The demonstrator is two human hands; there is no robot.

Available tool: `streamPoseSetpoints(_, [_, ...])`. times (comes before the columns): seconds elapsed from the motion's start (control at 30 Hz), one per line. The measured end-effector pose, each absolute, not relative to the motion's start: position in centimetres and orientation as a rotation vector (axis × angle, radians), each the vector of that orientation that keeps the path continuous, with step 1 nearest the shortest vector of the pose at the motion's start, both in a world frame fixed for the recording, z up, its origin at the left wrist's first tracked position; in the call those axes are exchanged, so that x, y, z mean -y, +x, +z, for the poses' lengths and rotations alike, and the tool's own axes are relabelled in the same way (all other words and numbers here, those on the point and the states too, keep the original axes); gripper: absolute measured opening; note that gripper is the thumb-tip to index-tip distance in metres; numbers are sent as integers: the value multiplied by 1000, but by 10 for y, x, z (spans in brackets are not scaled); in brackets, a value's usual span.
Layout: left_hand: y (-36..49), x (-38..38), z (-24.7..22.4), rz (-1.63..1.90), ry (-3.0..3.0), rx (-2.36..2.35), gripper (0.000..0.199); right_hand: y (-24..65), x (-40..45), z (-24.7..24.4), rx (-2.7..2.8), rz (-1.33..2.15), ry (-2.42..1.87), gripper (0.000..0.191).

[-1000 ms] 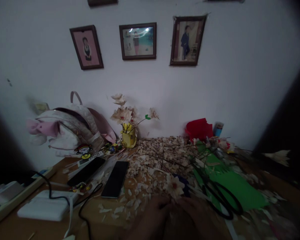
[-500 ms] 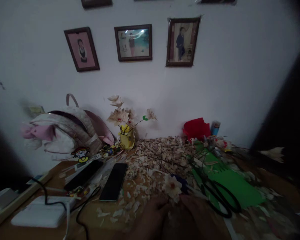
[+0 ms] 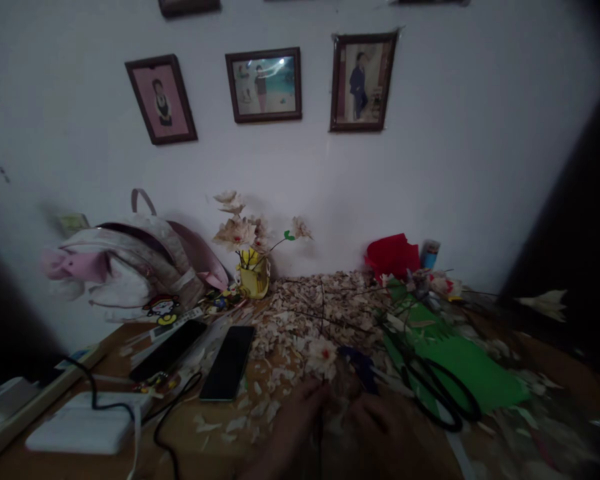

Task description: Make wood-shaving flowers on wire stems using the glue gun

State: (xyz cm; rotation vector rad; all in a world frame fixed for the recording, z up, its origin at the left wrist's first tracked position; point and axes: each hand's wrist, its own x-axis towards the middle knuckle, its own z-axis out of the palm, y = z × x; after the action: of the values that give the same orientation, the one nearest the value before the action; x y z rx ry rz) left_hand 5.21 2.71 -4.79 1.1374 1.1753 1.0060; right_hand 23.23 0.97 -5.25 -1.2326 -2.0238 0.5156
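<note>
At the bottom centre, my left hand (image 3: 303, 413) pinches the dark stem of a pale flower (image 3: 322, 357) with a red centre. The flower's head stands just above the fingertips, and its stem runs down past the hand. Close by on the right, my right hand (image 3: 380, 417) has curled fingers, dim and blurred; whatever it may hold cannot be made out. Beyond it lies a dark blue piece (image 3: 359, 365). Black-handled scissors (image 3: 443, 393) rest on a green sheet (image 3: 480, 373) at the right.
Pale scraps (image 3: 325, 297) cover the table's middle. A yellow pot (image 3: 254, 279) holds similar flowers. Two phones (image 3: 227, 363) (image 3: 169, 350), a white device (image 3: 87, 427) with cables and a pink-white backpack (image 3: 145, 267) occupy the left. Red paper (image 3: 393, 257) stands by the wall.
The flower has moved left and slightly up with my left hand, and its stem now shows. My right hand has come apart from the flower, leaving a gap between the hands.
</note>
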Motion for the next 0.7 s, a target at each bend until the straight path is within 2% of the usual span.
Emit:
streamPoseSetpoints(0.07, [50,-27,-46,1031,1132,-1169,20,227,-10,-50,2259,437,-1062,26])
streamPoseSetpoints(0.13, [49,-26,-42,1037,1138,-1170,21,226,-10,-53,2439,343,-929,16])
streamPoseSetpoints(0.2, [47,-26,-38,1025,1136,-1185,25,228,-11,-63,2500,310,-951,9])
streamPoseSetpoints(0.37, [47,-25,-35,1062,1086,-1165,30,229,-18,-103,2680,384,-1011,14])
streamPoseSetpoints(0.5, [48,-24,-35,1084,1084,-1148,29,230,-20,-99,2690,426,-1031,11])
streamPoseSetpoints(0.57, [48,-24,-36,1085,1100,-1175,30,231,-17,-81,2671,583,-1086,13])
streamPoseSetpoints(0.67, [47,-24,-41,1087,1096,-1204,30,233,-8,-48,2658,1084,-1095,21])
streamPoseSetpoints(0.7, [47,-25,-43,1080,1092,-1198,30,234,-4,-39,2671,1156,-1062,21])
